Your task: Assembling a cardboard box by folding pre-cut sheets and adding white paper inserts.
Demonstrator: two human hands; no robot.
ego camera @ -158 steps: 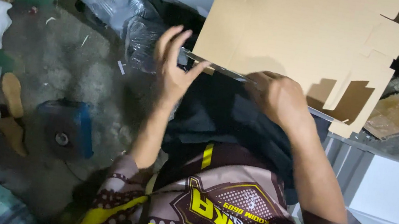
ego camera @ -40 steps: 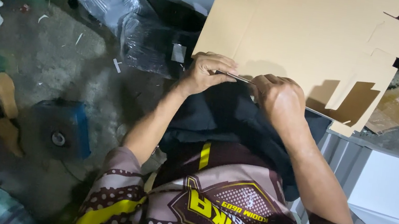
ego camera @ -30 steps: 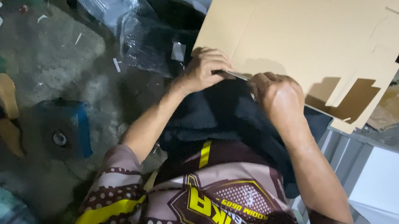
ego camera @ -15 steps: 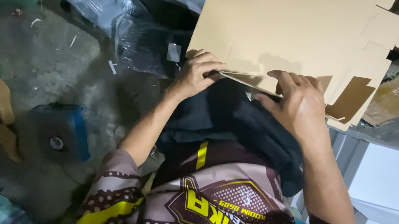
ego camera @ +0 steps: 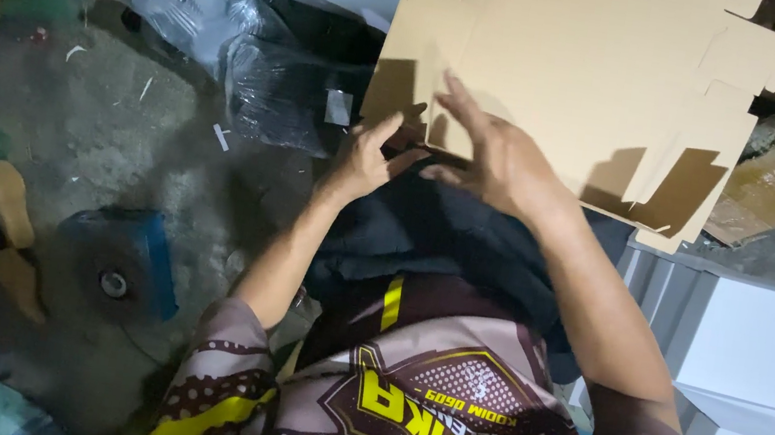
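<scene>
- Brown corrugated cardboard, a flat die-cut box blank [ego camera: 578, 83] with tabs and slots, lies tilted across the person's lap, its near edge over the dark cloth [ego camera: 444, 246] on the knees and its far edge out of view at the top.
- A second ago both hands were pinched close together on the blank's near edge. Now they have moved up onto it and spread apart.
- The right hand [ego camera: 502, 158] lies flat on the face of the blank near its lower left corner, fingers [ego camera: 455, 96] open and stretched toward the far edge, pressing down and not gripping.
- The left hand [ego camera: 365, 159] is at the left near corner, where a narrow flap [ego camera: 396, 87] now stands up in shadow. Its fingers are half curled against that flap, but whether they clasp it cannot be told.
- Judging from this, a side flap is being folded up along its score line, with the flat hand holding the panel steady: an early fold, the rest of the blank still flat.
- On the concrete floor [ego camera: 86, 135] to the left lie a crumpled clear plastic bag [ego camera: 205, 5], a blue tool [ego camera: 119, 261] and cardboard scraps; white panels [ego camera: 773, 352] stand at the right.
</scene>
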